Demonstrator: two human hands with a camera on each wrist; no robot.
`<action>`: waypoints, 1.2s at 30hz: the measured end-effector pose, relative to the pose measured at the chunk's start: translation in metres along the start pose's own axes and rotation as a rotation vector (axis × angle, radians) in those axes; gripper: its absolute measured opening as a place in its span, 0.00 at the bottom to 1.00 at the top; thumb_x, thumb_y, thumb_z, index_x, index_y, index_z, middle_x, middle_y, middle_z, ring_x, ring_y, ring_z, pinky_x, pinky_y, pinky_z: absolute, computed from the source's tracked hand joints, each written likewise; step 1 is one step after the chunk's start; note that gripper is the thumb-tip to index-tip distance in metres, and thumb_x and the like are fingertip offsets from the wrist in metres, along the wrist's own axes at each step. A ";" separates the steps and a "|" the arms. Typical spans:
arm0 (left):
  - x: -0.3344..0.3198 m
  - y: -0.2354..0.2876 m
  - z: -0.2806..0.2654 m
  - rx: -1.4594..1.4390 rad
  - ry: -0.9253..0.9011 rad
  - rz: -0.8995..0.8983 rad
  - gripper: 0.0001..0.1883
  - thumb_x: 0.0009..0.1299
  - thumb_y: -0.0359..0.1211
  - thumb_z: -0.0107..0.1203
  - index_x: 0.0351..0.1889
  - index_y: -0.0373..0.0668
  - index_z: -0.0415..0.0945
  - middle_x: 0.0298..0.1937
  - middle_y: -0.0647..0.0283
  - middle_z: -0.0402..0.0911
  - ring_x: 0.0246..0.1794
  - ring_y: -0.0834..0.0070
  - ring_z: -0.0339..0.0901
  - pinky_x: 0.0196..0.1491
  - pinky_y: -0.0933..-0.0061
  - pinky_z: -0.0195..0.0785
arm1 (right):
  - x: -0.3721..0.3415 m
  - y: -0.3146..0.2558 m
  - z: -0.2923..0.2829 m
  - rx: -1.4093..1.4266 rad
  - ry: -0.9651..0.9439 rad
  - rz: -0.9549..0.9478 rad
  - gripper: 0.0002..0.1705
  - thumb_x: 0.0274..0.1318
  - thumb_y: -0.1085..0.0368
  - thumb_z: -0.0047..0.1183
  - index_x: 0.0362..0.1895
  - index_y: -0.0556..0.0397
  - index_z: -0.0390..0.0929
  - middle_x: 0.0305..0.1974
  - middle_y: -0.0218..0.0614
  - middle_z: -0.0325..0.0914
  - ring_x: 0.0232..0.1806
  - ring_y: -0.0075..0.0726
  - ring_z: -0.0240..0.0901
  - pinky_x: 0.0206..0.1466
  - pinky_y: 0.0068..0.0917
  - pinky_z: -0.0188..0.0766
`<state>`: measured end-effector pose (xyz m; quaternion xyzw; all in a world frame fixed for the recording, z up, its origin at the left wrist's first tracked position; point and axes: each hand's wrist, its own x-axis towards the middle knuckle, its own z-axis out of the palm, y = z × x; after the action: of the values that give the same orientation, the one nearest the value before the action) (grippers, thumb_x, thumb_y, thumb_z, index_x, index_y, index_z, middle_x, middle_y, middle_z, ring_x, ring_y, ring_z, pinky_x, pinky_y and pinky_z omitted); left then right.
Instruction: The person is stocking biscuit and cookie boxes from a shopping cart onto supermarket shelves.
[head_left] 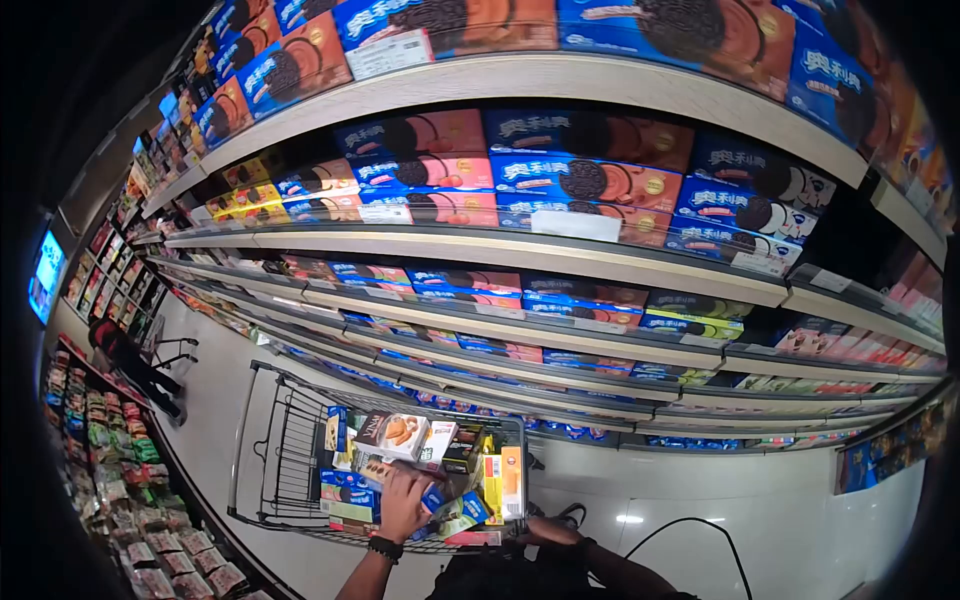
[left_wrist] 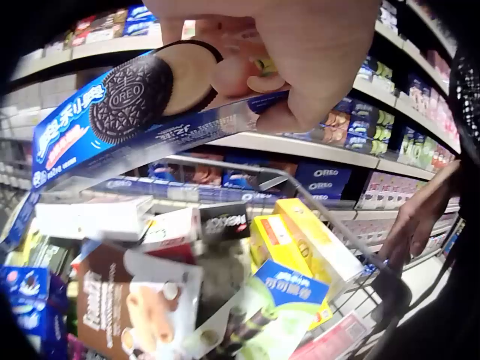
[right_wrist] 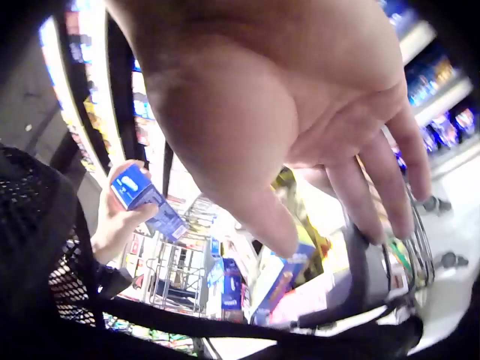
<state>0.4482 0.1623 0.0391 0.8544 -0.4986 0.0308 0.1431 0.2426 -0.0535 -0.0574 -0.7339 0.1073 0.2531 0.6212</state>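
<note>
Blue Oreo box [left_wrist: 131,101] lies pinched inside left grip [left_wrist: 307,49]; right grip [right_wrist: 307,120] has fingers extended.

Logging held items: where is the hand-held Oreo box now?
Left wrist view, upper left: the left hand grips the Oreo box above the loaded shopping cart.

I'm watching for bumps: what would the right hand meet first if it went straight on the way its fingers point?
The right hand would most likely meet the dark grey, bar-shaped shopping-cart handle, just ahead in the right wrist view; depth is unclear, so it may be touching that handle.
</note>
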 end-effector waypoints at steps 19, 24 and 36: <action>0.184 -0.055 -0.166 -0.083 0.700 0.630 0.20 0.57 0.35 0.53 0.50 0.62 0.74 0.47 0.73 0.73 0.51 0.75 0.69 0.59 0.55 0.46 | 0.061 -0.356 -0.036 -0.561 1.249 -0.731 0.28 0.35 0.70 0.63 0.46 0.60 0.69 0.37 0.40 0.69 0.29 0.36 0.68 0.32 0.26 0.69; 0.202 -0.090 -0.207 -0.091 0.666 0.567 0.38 0.46 0.34 0.65 0.59 0.55 0.67 0.56 0.65 0.67 0.58 0.68 0.64 0.61 0.51 0.46 | 0.063 -0.381 -0.054 -0.514 1.363 -0.859 0.26 0.45 0.65 0.58 0.49 0.65 0.66 0.41 0.49 0.69 0.41 0.47 0.69 0.47 0.33 0.67; 0.369 -0.163 -0.329 0.153 0.054 0.150 0.54 0.40 0.47 0.73 0.66 0.43 0.58 0.53 0.48 0.71 0.56 0.53 0.67 0.58 0.58 0.55 | 0.023 -0.291 -0.098 -0.241 1.362 -0.567 0.19 0.50 0.63 0.55 0.44 0.62 0.70 0.35 0.40 0.72 0.37 0.32 0.68 0.44 0.28 0.66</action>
<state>0.8028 0.0167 0.3917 0.8219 -0.5533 0.1025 0.0884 0.4226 -0.0844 0.1907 -0.7908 0.2464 -0.4173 0.3739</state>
